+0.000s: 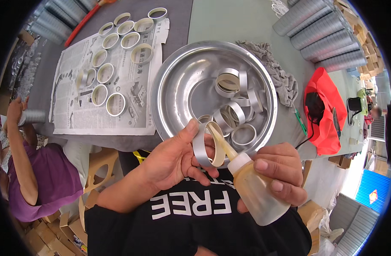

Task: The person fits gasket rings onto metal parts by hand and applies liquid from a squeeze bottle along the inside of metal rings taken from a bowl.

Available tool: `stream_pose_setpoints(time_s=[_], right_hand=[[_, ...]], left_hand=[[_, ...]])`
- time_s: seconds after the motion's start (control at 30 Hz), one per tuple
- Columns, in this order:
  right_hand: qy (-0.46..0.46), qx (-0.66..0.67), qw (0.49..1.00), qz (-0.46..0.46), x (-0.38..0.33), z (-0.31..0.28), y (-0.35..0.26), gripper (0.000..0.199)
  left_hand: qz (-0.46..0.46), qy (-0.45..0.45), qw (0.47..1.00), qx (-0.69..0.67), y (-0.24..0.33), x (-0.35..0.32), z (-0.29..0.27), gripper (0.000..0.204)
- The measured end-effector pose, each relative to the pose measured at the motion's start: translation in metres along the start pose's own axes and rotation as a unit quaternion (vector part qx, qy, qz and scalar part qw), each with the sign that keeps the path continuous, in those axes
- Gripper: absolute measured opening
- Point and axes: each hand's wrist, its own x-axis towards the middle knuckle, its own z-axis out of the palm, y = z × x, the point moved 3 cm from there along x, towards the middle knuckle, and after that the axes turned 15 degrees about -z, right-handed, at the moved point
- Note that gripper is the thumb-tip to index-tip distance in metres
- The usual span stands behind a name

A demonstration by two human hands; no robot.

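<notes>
My left hand (pixel 174 160) holds a silver metal ring (pixel 202 147) upright between thumb and fingers, just below the rim of a large round metal basin (pixel 170 81). My right hand (pixel 278 170) grips a soft plastic squeeze bottle (pixel 257 190) of yellowish glue. Its long nozzle (pixel 223 143) points up and left into the inside of the ring, where a cream-coloured coat shows. Several more silver rings (pixel 238 109) lie in the basin.
Several glue-lined rings (pixel 114 55) lie in rows on a newspaper (pixel 76 115) at the left. A grey rag (pixel 276 72) and a red bag (pixel 325 111) lie right of the basin. Stacked metal tubes (pixel 327 34) stand at back right. A person in purple (pixel 29 179) sits at the left.
</notes>
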Motion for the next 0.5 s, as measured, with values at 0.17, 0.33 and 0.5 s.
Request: stream_pose_setpoints(time_s=[0.17, 0.33, 0.5], right_hand=[[-0.003, -0.021, 1.0, -0.012, -0.002, -0.001, 0.001, 0.052], [-0.025, 0.027, 0.999, -0.008, 0.002, -0.007, 0.004, 0.057], [-0.02, 0.079, 0.994, 0.075, 0.002, -0.014, 0.002, 0.064]], left_hand=[[0.03, 0.068, 0.993, 0.087, 0.001, -0.005, 0.008, 0.068], [0.151, 0.062, 0.973, 0.163, 0.006, -0.011, 0.013, 0.046], [0.282, 0.131, 0.895, 0.321, 0.011, -0.013, 0.018, 0.07]])
